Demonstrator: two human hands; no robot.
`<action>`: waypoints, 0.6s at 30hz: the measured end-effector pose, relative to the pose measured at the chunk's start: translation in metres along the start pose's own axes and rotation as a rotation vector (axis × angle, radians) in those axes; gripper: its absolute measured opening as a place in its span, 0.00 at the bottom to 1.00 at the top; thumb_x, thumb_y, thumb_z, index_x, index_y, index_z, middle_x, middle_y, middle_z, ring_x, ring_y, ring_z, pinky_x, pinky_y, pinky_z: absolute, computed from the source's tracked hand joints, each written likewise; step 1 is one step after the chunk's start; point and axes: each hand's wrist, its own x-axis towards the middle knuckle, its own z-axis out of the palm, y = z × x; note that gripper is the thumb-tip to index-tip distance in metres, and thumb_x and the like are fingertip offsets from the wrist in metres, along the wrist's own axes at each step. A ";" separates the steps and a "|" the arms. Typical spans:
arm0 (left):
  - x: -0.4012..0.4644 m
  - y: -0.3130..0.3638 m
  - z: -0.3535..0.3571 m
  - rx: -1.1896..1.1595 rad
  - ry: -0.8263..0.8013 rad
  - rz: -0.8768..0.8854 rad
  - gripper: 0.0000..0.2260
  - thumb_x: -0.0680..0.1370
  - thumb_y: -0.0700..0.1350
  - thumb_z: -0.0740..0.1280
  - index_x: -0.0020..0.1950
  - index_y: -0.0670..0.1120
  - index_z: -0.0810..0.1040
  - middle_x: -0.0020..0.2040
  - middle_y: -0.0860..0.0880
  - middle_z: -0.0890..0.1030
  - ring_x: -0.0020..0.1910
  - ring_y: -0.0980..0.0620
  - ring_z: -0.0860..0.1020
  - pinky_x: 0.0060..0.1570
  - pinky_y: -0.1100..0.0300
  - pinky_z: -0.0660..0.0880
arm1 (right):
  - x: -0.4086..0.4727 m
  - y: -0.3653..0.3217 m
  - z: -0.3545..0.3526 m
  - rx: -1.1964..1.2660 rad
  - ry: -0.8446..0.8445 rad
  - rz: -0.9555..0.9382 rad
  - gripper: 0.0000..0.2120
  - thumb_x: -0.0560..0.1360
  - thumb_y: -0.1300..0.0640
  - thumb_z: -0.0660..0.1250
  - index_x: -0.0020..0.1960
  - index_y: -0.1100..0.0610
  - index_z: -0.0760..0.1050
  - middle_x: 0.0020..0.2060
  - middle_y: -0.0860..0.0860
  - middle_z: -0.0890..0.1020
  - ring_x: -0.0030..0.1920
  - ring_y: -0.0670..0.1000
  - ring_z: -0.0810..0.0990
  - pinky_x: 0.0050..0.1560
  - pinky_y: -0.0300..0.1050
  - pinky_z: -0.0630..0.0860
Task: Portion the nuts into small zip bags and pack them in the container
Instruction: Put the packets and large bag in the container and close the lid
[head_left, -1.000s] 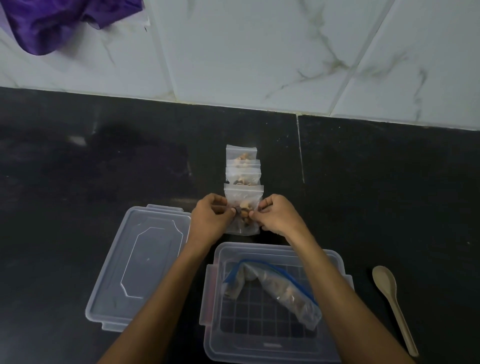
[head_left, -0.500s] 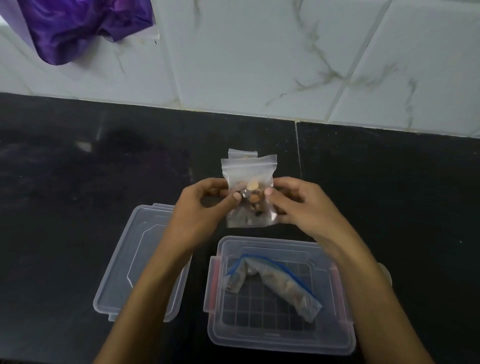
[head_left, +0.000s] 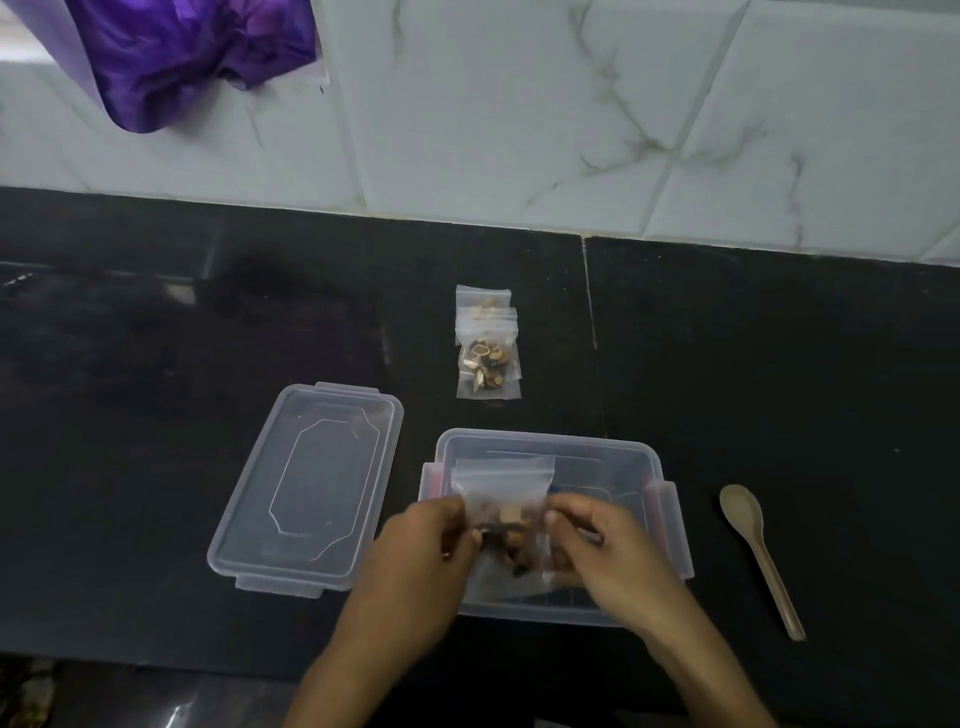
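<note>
Risk: the bag (head_left: 501, 499) is hanging over the open container (head_left: 550, 447), pinched only at its side edges, so slick film could be slipping out and dropping crooked or snagging on the rim. A half-pressed zip could be spilling nuts; seal state is too blurred to tell. Left hand (head_left: 426, 545) is pinching the bag's left edge, fingers curled. Right hand (head_left: 597, 540) is pinching the right edge, also curled. Two more filled bags (head_left: 488, 348) are lying overlapped on the counter (head_left: 156, 338) behind the container, waiting. Lid (head_left: 311, 483) is sitting just left, spoon (head_left: 761, 551) well right.
</note>
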 end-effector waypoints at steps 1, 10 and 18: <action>0.000 0.000 0.004 0.055 0.003 -0.016 0.06 0.79 0.44 0.62 0.49 0.48 0.79 0.49 0.52 0.82 0.50 0.55 0.80 0.54 0.54 0.77 | 0.000 0.003 0.002 -0.040 0.003 0.021 0.10 0.79 0.57 0.59 0.54 0.43 0.74 0.50 0.42 0.80 0.49 0.42 0.80 0.48 0.38 0.79; 0.014 0.029 0.030 0.514 -0.094 -0.206 0.12 0.80 0.41 0.60 0.63 0.41 0.70 0.62 0.43 0.74 0.61 0.46 0.74 0.60 0.57 0.69 | 0.021 0.016 0.008 -0.198 0.034 0.125 0.09 0.78 0.54 0.62 0.57 0.47 0.75 0.51 0.46 0.80 0.50 0.45 0.79 0.51 0.41 0.76; 0.018 0.024 0.041 0.588 -0.066 -0.147 0.13 0.81 0.45 0.58 0.64 0.44 0.69 0.64 0.46 0.73 0.62 0.50 0.73 0.62 0.58 0.69 | 0.038 0.026 0.016 -0.312 0.056 0.169 0.06 0.78 0.52 0.61 0.52 0.50 0.76 0.42 0.45 0.78 0.44 0.45 0.79 0.55 0.45 0.76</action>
